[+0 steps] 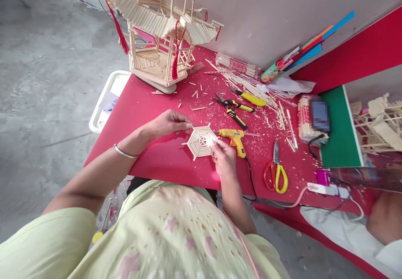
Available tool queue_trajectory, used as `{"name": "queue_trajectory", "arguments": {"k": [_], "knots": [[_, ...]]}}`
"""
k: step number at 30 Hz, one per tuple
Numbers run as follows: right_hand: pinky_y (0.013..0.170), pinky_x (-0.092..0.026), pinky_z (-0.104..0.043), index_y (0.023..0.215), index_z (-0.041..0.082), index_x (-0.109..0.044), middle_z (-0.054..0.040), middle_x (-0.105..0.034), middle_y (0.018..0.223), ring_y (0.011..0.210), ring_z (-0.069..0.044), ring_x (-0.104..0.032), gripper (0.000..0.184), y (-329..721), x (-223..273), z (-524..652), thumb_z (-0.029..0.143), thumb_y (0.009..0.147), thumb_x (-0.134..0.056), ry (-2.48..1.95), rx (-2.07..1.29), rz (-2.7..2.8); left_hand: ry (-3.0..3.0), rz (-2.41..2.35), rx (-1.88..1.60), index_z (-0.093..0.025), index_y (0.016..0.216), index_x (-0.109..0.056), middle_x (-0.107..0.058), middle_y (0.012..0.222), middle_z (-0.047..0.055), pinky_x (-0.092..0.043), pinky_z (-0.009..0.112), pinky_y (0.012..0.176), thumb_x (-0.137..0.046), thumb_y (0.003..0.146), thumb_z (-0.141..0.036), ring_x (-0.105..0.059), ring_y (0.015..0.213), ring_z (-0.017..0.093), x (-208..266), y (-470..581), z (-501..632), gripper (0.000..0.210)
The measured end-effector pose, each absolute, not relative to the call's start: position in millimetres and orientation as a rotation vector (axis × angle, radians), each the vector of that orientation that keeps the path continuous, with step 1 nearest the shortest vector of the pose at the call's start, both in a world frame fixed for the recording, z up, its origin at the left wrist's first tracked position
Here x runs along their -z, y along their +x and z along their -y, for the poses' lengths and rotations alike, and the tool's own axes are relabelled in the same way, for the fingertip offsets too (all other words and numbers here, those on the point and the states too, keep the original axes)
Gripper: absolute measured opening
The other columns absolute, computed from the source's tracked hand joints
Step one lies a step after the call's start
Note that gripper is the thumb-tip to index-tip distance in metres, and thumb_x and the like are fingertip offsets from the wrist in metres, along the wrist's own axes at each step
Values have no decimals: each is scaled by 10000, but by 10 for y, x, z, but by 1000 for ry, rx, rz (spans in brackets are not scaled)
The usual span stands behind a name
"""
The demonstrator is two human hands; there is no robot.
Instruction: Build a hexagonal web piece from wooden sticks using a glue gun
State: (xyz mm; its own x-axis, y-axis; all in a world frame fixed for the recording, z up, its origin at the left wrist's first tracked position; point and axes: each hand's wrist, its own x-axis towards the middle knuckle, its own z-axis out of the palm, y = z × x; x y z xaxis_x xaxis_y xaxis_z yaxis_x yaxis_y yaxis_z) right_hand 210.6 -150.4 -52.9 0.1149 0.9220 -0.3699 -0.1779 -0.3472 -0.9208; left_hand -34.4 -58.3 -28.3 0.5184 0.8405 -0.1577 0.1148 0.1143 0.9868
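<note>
A hexagonal panel [198,145] of pale thin wooden sticks, laid in rings with stick ends jutting at the corners, is above the front of the red table. My right hand [225,158] is closed on its right side, thumb on top. At its upper left corner, my left hand [171,123] pinches a jutting stick end with thumb and forefinger. Just right of the panel lies a yellow glue gun [234,136], its nozzle pointing left toward the panel. The panel's underside is hidden.
A stick-built pavilion [157,67] stands at the table's back left. Pliers [234,108], a yellow utility knife [251,98], scissors [276,172] and loose sticks [245,85] lie to the right. Beyond are stick bundles [305,120] and a power strip [326,190]. Another person's arm [385,218] shows at far right.
</note>
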Motion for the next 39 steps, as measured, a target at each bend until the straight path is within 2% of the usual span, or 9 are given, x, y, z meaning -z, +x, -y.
{"name": "queue_trajectory", "arguments": {"k": [5, 11, 17, 22, 25, 29, 33, 35, 39], "knots": [[377, -173, -195, 956, 211, -772, 76, -555, 595, 433, -36, -275, 397, 2121, 571, 1500, 507, 704, -849, -1425, -1429, 783, 1354, -901, -670, -130, 884, -814, -771, 807, 87, -493, 229, 650, -791, 817, -491, -642, 683, 138, 297, -333, 582, 367], [377, -178, -197, 902, 210, -748, 98, -432, 527, 427, -49, -258, 387, 2156, 627, 1500, 550, 733, -820, -1436, -1416, 838, 1314, -904, -692, -120, 856, -808, -761, 772, 88, -471, 220, 614, -809, 798, -483, -619, 641, 127, 298, -317, 589, 368], [394, -196, -203, 849, 209, -719, 91, -411, 528, 439, -59, -286, 392, 2169, 653, 1521, 589, 777, -783, -1445, -1407, 931, 1291, -903, -738, -115, 809, -794, -694, 680, 50, -401, 208, 551, -815, 787, -474, -528, 572, 91, 237, -281, 620, 361], [503, -398, -222, 1023, 205, -756, 37, -564, 586, 551, -120, -514, 445, 2141, 632, 1542, 611, 849, -703, -1494, -1291, 1131, 1379, -881, -824, -120, 789, -786, -678, 692, 45, -417, 223, 588, -810, 795, -470, -531, 609, 99, 185, -265, 643, 351], [667, -513, -260, 1100, 202, -764, -18, -714, 764, 742, -177, -652, 441, 2121, 629, 1560, 578, 888, -676, -1515, -1184, 1233, 1423, -872, -864, -122, 791, -788, -698, 733, 61, -435, 239, 618, -809, 800, -469, -554, 646, 115, 183, -267, 649, 348], [787, -544, -301, 1095, 202, -766, -47, -780, 941, 849, -208, -695, 410, 2093, 647, 1591, 553, 913, -657, -1538, -1077, 1322, 1386, -910, -879, -124, 793, -790, -686, 739, 51, -428, 246, 615, -830, 780, -471, -541, 639, 110, 226, -275, 638, 349], [737, -538, -281, 1042, 204, -761, -39, -777, 901, 798, -192, -687, 393, 2078, 663, 1601, 559, 910, -657, -1557, -984, 1353, 1321, -936, -904, -127, 776, -791, -700, 771, 57, -425, 241, 606, -839, 772, -490, -542, 628, 98, 320, -292, 596, 367], [622, -511, -253, 1001, 201, -752, -12, -738, 773, 653, -154, -640, 390, 2084, 664, 1594, 567, 908, -655, -1558, -1011, 1271, 1264, -918, -888, -126, 805, -805, -719, 776, 78, -438, 242, 601, -808, 794, -538, -573, 639, 112, 374, -292, 575, 412], [446, -415, -219, 940, 198, -718, 36, -649, 628, 439, -90, -499, 385, 2113, 661, 1576, 576, 900, -660, -1497, -1163, 1088, 1067, -820, -867, -137, 1003, -816, -765, 914, 124, -539, 275, 729, -800, 811, -536, -686, 792, 174, 440, -257, 572, 443]]}}
